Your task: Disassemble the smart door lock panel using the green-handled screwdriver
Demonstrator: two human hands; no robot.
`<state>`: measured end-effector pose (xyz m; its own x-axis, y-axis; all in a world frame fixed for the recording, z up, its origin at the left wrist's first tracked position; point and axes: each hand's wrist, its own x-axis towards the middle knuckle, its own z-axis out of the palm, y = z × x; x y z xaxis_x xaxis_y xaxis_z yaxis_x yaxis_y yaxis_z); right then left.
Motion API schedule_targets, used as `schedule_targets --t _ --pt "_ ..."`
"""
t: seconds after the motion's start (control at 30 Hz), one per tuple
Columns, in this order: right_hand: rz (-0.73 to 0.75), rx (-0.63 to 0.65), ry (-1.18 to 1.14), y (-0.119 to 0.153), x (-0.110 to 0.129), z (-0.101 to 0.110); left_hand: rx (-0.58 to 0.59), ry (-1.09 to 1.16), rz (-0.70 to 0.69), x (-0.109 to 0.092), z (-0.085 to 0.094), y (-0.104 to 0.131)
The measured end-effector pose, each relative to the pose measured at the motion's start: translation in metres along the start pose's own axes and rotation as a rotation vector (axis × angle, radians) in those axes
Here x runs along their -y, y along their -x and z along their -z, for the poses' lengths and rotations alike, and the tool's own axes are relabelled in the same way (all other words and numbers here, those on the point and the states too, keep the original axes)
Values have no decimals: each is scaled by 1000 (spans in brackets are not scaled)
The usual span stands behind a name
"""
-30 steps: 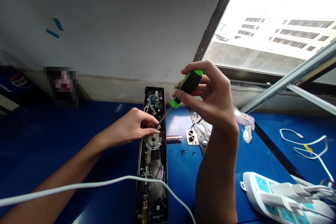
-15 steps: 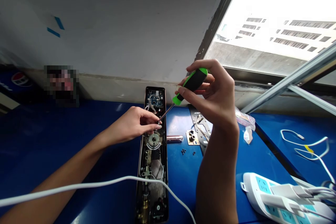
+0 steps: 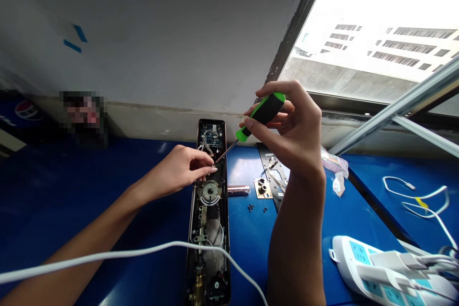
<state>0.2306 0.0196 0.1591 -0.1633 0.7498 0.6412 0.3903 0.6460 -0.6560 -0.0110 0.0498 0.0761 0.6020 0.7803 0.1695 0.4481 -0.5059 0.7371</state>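
Note:
A long dark lock housing [image 3: 210, 222] lies open on the blue table, showing a circuit board [image 3: 211, 136], wires and a round metal hub [image 3: 210, 192]. My right hand [image 3: 294, 124] grips the green and black handle of a screwdriver [image 3: 265, 111], whose shaft slants down left into the housing. Over the housing, my left hand [image 3: 190, 165] pinches thumb and fingertips together right at the screwdriver's tip; what lies between them is too small to make out. A white cable [image 3: 143, 250] crosses in front of the housing.
Right of the housing lie a wrapped rod-like piece [image 3: 238, 190], a square metal plate [image 3: 263, 188], several small dark screws [image 3: 251, 207] and a black perforated plate [image 3: 268, 155]. A white power strip [image 3: 344, 258] with plugs sits front right. The wall and window stand behind.
My left fingertips have shifted slightly left and up, and the screwdriver's tip has moved a little left with them. My right hand has hardly moved.

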Motion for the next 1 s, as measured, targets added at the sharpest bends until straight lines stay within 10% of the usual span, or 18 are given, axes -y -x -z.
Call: schedule_targets --t 1.0 --pt "120 -77 -2 2 -10 -5 -45 -158 -264 8 -2 3"
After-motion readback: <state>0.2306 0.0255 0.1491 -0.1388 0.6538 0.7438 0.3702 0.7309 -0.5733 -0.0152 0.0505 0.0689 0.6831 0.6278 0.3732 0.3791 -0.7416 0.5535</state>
